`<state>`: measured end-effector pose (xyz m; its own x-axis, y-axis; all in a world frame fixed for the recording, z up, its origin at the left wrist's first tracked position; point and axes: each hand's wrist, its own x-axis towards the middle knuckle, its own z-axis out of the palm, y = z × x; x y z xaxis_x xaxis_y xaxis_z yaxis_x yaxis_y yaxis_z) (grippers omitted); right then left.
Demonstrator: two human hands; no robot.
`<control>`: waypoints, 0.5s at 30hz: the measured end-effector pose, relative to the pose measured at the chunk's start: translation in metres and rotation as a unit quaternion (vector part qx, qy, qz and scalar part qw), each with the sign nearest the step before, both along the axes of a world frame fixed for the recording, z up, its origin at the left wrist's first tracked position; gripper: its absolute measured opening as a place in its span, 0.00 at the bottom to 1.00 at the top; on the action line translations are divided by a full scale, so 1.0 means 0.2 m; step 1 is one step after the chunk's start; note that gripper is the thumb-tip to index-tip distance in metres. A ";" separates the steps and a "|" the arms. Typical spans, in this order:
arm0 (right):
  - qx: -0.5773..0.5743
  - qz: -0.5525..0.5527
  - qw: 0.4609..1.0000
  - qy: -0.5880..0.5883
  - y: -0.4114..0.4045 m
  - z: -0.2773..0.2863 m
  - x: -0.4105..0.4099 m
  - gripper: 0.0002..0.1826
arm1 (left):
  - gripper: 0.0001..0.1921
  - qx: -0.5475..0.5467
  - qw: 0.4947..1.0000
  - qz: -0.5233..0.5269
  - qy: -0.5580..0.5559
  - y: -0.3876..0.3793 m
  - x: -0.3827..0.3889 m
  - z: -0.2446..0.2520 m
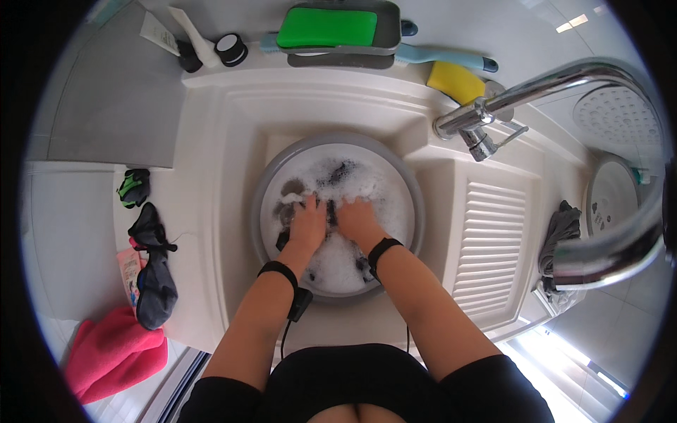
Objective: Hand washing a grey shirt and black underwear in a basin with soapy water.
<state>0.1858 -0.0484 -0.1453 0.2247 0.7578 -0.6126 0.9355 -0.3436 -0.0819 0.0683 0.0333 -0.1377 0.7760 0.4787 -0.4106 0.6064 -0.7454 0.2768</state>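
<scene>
A round grey-rimmed basin [416, 211] holds sudsy water [344, 267]. My left hand [308, 221] and my right hand [359, 217] are side by side in the foam, with a strip of dark cloth [331, 212] gripped between them. Suds cover some of the fingertips. More dark fabric [342, 170] floats toward the far side of the basin, and another dark piece [364, 268] shows near its front. Beside my left wrist lies a black bit of cloth [283, 240]. Black straps circle both forearms.
The basin stands in a cream sink [209, 211] with a ribbed washboard [494, 248] at right. A chrome faucet [478, 119] arches over the right side. Dark socks [157, 291] lie on the left ledge near a pink towel [119, 354]. A green soap bar [328, 27] sits at the back.
</scene>
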 end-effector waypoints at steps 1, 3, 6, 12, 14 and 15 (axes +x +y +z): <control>-0.071 0.000 0.997 0.038 0.05 -0.04 0.03 0.16 | 0.19 0.000 1.000 0.000 -0.001 0.04 0.05 0.02; -0.069 -0.029 0.996 0.047 0.10 -0.08 0.04 0.13 | 0.14 -0.083 0.977 -0.042 0.191 0.13 0.13 0.03; -0.075 -0.037 0.993 0.081 0.21 -0.03 0.13 0.12 | 0.13 -0.012 0.994 -0.039 0.105 0.22 0.13 -0.06; 0.007 -0.176 0.977 0.123 0.22 0.05 0.25 0.18 | 0.21 -0.161 0.982 0.094 -0.026 0.36 0.21 0.02; 0.070 -0.348 0.904 0.239 0.20 0.21 0.27 0.30 | 0.23 -0.363 0.896 0.243 -0.085 0.38 0.14 0.11; 0.073 -0.352 0.903 0.234 0.16 0.21 0.27 0.30 | 0.23 -0.438 0.838 0.298 -0.136 0.35 0.14 0.15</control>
<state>0.2405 -0.0165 -0.1027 0.4245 0.6085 -0.6705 0.3402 -0.7935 -0.5047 0.0972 0.1032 -0.1077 0.6288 0.4218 -0.6532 0.6242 0.2270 0.7475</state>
